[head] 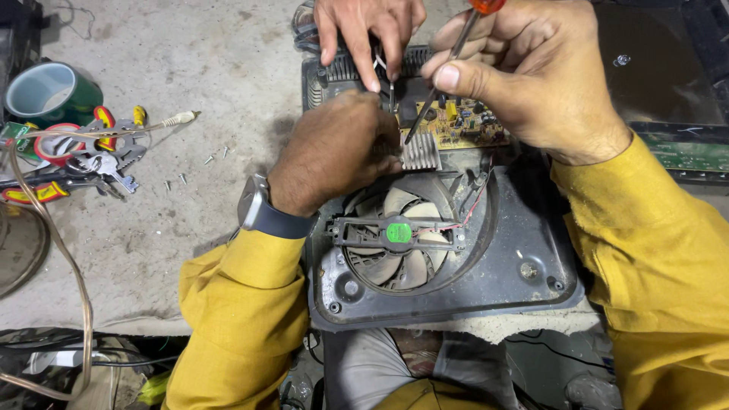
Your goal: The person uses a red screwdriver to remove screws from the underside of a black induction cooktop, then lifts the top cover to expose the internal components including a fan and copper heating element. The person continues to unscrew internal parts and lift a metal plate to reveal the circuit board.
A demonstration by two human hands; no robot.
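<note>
Apparently round green fan label [399, 232] mid-housing.

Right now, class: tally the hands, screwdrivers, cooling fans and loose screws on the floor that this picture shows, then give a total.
Hands: 3, namely left hand, right hand, another person's hand
Screwdrivers: 1
Cooling fans: 1
Loose screws on the floor: 4
Total: 9

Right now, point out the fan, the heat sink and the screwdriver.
fan [398, 232]: head view, on its green hub label.
heat sink [422, 152]: head view, on the silver fins.
screwdriver [425, 112]: head view, on the metal shaft below the right hand [524, 72].
</note>
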